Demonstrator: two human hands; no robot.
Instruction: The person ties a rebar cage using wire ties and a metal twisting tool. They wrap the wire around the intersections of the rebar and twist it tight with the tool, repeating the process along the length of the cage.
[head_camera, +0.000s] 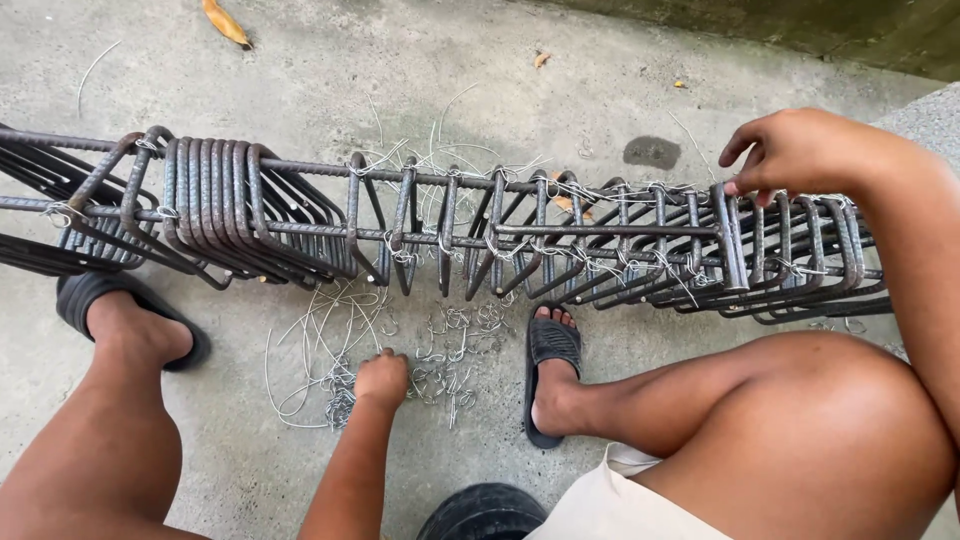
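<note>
Long cage of dark ribbed steel rebar with square stirrups (450, 235), lying across grey concrete floor (330, 60). Right hand (790, 150) resting on top bar, fingers curled around one upright stirrup (728, 235). Left hand (381, 379) down in loose pile of short silvery tie wires (450, 360) just below cage, fingers closed on some. Black slide sandals (550, 350) either side.

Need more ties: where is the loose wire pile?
On the concrete floor under the left hand, between the sandalled feet, just in front of the rebar cage.
</note>
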